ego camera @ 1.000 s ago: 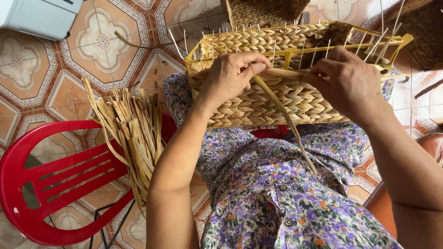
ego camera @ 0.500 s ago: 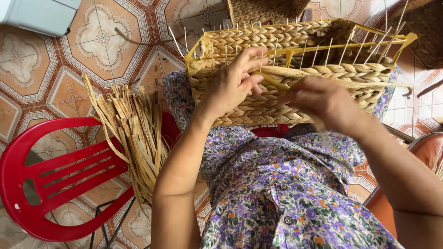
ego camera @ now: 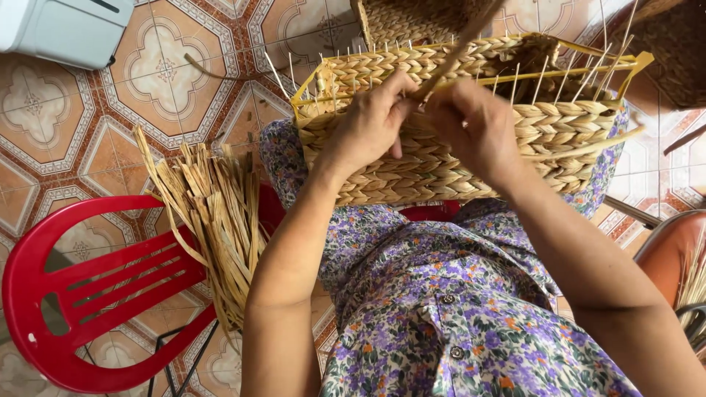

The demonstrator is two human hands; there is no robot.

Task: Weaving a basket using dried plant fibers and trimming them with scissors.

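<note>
A: Floor [ego camera: 88, 140] is seen tiled in an orange, white and red pattern across the upper left of the frame. A grey-white plastic box [ego camera: 62, 29] is cut off at the top left corner. A red plastic chair [ego camera: 81, 294] is seen lower left, with a bundle of dried straw strips [ego camera: 213, 220] laid over its right edge.

B: Work piece?

A: A half-woven straw basket [ego camera: 441, 158] is held on the lap, upper centre to upper right. A yellow frame [ego camera: 309, 88] and thin upright ribs are seen above the woven rows. A purple floral dress [ego camera: 441, 309] fills the lower centre.

B: Hands?

A: The left hand [ego camera: 368, 125] is laid on the front wall of the basket, left of centre, fingers curled, thumb side raised to the rim. The right hand [ego camera: 474, 129] is placed just beside it, to the right. A single straw strand [ego camera: 460, 48] is pinched between the two hands at the rim and is run up toward the top centre.

B: Grip state?

A: Both grips are closed on that strand. Fingertips of the right hand are hidden behind its back, so the exact pinch is not seen.

B: Anything else?

A: A second woven basket [ego camera: 412, 22] is seen at the top centre, behind the first. A darker woven piece [ego camera: 673, 51] is seen at the top right edge.
</note>
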